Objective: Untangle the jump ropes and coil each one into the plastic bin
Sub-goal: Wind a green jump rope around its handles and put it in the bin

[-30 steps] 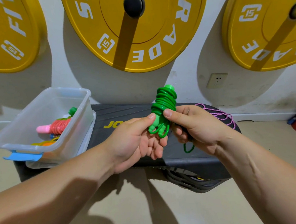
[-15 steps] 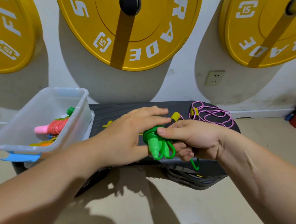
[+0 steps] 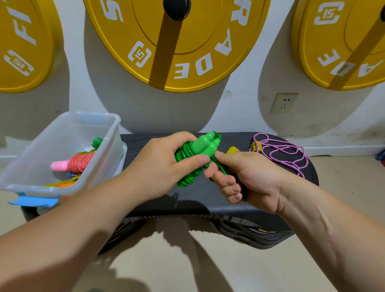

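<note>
Two hands on green jump rope (image 3: 200, 145): my left hand (image 3: 166, 167) grips coil, right hand (image 3: 251, 178) pinches loose strand. Nearby: plastic bin (image 3: 33, 187) 9 o'clock, pink rope (image 3: 283, 150) 3 o'clock.

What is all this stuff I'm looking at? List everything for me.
plates: three, yellow, hung on the wall
socket: one, white, on the wall
step: one, black, on the floor below the plates
bin: one, clear with a blue latch, at the step's left end
coiled ropes: at least two, pink-red and orange-yellow, in the bin; a green handle also shows there
pink rope: one, pink with yellow handles, loose on the step's right side
green rope: one, green, coiled, held over the step
left hand: grips the green rope's coil
right hand: pinches the green rope's loose cord
</note>
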